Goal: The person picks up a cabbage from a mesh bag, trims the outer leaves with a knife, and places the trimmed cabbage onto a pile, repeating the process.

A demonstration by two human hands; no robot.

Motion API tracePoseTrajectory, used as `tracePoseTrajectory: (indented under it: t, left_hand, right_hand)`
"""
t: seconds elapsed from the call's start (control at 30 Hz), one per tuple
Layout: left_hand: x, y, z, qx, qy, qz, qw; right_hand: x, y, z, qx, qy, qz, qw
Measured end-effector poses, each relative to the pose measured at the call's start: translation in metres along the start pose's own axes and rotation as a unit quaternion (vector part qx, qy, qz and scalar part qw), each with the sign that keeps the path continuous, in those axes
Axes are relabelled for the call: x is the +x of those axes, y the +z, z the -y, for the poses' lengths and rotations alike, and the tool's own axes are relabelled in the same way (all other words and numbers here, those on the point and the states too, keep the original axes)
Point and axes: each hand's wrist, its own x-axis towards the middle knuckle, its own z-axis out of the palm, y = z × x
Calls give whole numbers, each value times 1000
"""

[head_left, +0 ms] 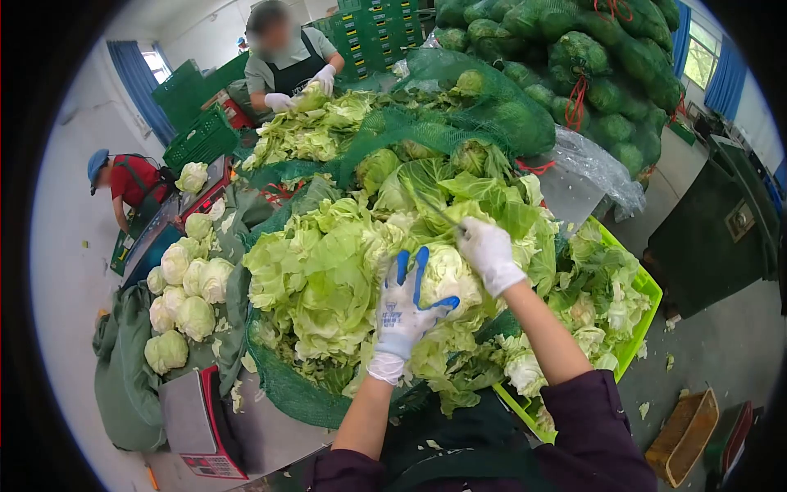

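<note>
My left hand [402,310], in a white glove with blue fingertips, rests with spread fingers against the left side of a pale cabbage [443,272]. My right hand [485,252], in a white glove, is closed around a knife [434,205] whose thin blade points up and to the left. That blade is over the leaves, just above the cabbage. Loose green cabbage leaves [316,275] are heaped around both hands, on green netting [299,402]. Whole cabbages [379,170] with outer leaves lie behind the heap.
Trimmed cabbages [197,318] sit at left beside a scale [193,418]. A lime-green crate [652,287] of leaves stands at right, near a dark bin [713,230]. Netted cabbage sacks [574,57] are piled behind. One person [287,61] handles cabbage opposite; another [135,180] bends at left.
</note>
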Motion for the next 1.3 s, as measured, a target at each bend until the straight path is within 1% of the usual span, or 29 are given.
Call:
tracePoseTrajectory:
  t: [0.03, 0.07, 0.1, 0.13, 0.2, 0.23, 0.27, 0.3, 0.33, 0.4, 0.43, 0.47, 0.5, 0.53, 0.57, 0.6, 0.67, 0.8, 0.83, 0.87, 0.93, 0.97, 1.07, 1.1, 1.13, 1.2, 1.23, 1.27, 1.3]
  left_hand:
    - [-4, -3, -4, 9, 4, 1, 1000]
    - [-8, 0, 2, 13, 7, 0, 1000]
    - [-11, 7, 16, -66, -12, -24, 997]
    - [-12, 9, 27, -145, -31, -49, 988]
    - [-11, 4, 38, -181, -42, -47, 981]
    - [-15, 7, 41, -419, -132, -52, 897]
    - [-15, 7, 38, -627, -210, -55, 748]
    - [-13, 13, 28, -586, -209, -79, 779]
    - [-16, 15, 19, -586, -208, -78, 779]
    - [-27, 18, 6, -595, -205, -76, 773]
    - [-24, 15, 15, -286, -153, -71, 943]
    - [-27, 12, 22, -287, -153, -67, 943]
    - [-22, -6, 10, -136, -96, -43, 985]
    - [-13, -17, 4, 18, -34, -20, 999]
    - [-1, -16, 11, 33, 39, -39, 998]
    - [4, -11, 18, 33, 42, -39, 998]
    - [15, -3, 27, -115, 37, 23, 992]
    - [14, 2, 12, -74, 33, 12, 997]
    - [12, 3, 8, -58, 45, -3, 997]
    - [8, 4, 5, -42, 56, -18, 997]
    - [-4, 6, 7, -32, 59, -21, 998]
    - [-13, 6, 8, -57, 47, -21, 997]
    - [-19, -4, 17, -89, 14, -16, 996]
    - [-18, -10, 21, -56, 16, 14, 998]
    - [-12, -16, 18, -23, 20, 42, 999]
    - [-1, -19, 15, -16, 40, 45, 998]
    - [5, -16, 17, -42, 66, 66, 995]
    - [10, -13, 19, -68, 90, 90, 990]
    - [14, -11, 20, -76, 93, 81, 989]
  right_hand:
    - [9, 14, -23, 1, 0, -1, 1000]
    - [18, 29, -50, 21, 43, 3, 999]
    - [25, 37, -60, 40, 82, 9, 996]
    - [19, 27, -47, 43, 77, 9, 996]
    - [-16, -1, -10, 163, 101, -106, 976]
    - [-30, 4, -5, 203, 41, -147, 967]
    - [-44, 10, 2, 213, -12, -131, 968]
    - [-56, 19, 12, 213, 13, -72, 974]
    - [-65, 18, 23, 211, 41, -11, 977]
    - [-56, 28, 1, 250, 28, -16, 968]
    - [-51, 24, -4, 290, 13, -19, 957]
    - [-51, 19, -11, 290, 17, -20, 957]
    - [-51, 5, -11, 273, 34, 21, 961]
    - [-52, -5, -12, 255, 48, 61, 964]
    - [-51, 1, -21, 223, 2, 55, 973]
    - [-55, 2, -21, 223, 3, 51, 973]
    - [-64, -4, -10, 77, 8, -7, 997]
    - [-85, -17, 14, -5, 49, 64, 997]
    - [-83, -13, 11, -11, 25, 10, 1000]
    - [-76, -11, 3, -11, 30, 12, 999]
    - [-48, -10, -26, 4, 101, -31, 994]
    - [-35, 6, -51, -31, 92, -47, 994]
    - [-34, 0, -44, 42, 50, -26, 998]
    - [-36, -3, -40, 40, 91, 27, 995]
    - [-42, -11, -28, 39, 89, 25, 995]
    - [-64, -17, -4, 102, 55, -28, 993]
    - [-68, -16, 4, 88, 80, -9, 993]
    - [-63, -11, -3, 89, 85, -7, 992]
    - [-53, 2, -17, 100, 95, -22, 990]
